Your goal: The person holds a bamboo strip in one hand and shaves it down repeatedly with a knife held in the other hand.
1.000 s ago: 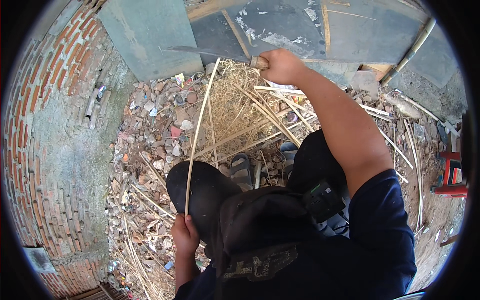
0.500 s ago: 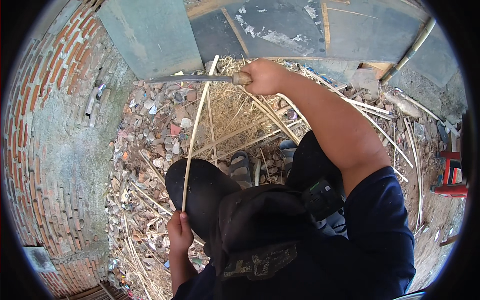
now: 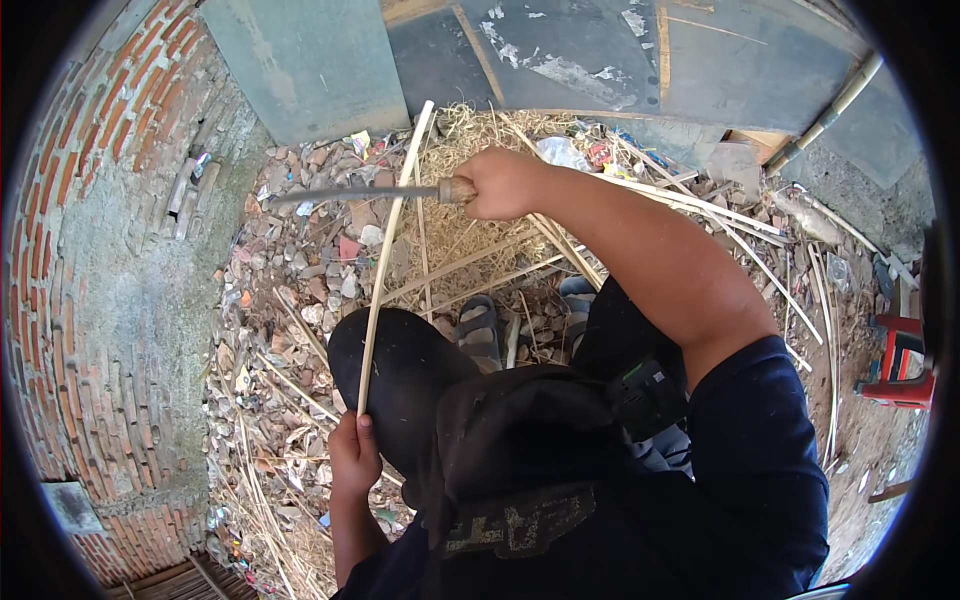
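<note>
My left hand [image 3: 354, 455] is closed on the near end of a long pale bamboo strip [image 3: 381, 280], beside my left knee. The strip slants away from me over that knee, its far end up by the straw. My right hand [image 3: 508, 184] grips the wooden handle of a machete [image 3: 345, 194], out in front with the arm stretched. Its dark blade points left and crosses the strip in its upper part. Whether the edge bites into the strip or only rests against it, I cannot tell.
Curly shavings [image 3: 455, 235] and loose strips [image 3: 465, 268] lie on the rubble around my sandalled feet [image 3: 480, 330]. A brick wall [image 3: 130, 280] rises at the left, grey panels [image 3: 570, 60] at the far side. A red stool [image 3: 895, 362] stands at the right.
My right hand has drawn the machete nearer to me and slightly left, so its blade crosses the strip lower down. My left hand keeps its hold and has hardly moved.
</note>
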{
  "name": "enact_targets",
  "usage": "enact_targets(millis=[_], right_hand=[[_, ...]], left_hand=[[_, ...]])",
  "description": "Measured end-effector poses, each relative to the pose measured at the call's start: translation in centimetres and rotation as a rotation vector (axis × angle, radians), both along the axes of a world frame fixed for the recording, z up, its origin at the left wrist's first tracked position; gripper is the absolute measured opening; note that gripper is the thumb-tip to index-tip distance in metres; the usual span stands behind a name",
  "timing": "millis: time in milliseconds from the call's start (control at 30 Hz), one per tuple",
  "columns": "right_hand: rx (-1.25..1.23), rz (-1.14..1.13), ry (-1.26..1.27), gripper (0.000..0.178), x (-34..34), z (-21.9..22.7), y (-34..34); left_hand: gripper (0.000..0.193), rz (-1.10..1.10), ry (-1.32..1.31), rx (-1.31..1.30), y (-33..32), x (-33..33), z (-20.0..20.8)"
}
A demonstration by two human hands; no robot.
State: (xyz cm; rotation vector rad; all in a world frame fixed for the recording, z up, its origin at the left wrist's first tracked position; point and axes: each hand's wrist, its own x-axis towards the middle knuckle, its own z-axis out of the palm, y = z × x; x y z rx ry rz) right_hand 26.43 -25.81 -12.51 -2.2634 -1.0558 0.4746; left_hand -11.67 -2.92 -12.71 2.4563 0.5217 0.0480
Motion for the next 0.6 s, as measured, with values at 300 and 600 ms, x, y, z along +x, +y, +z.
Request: enact_targets(millis=[300,600], right_hand=[[-0.140,-0.045,-0.066,0.014,1.0,0.2,-0.7],[-0.200,-0.083,0.017,0.022,1.1,2.2,-1.0]], left_hand=[[0.039,0.008,-0.021,0.077,-0.3,-0.1,-0.4],[0.040,-0.011,-0.038,0.126,-0.6,-0.4,-0.7]])
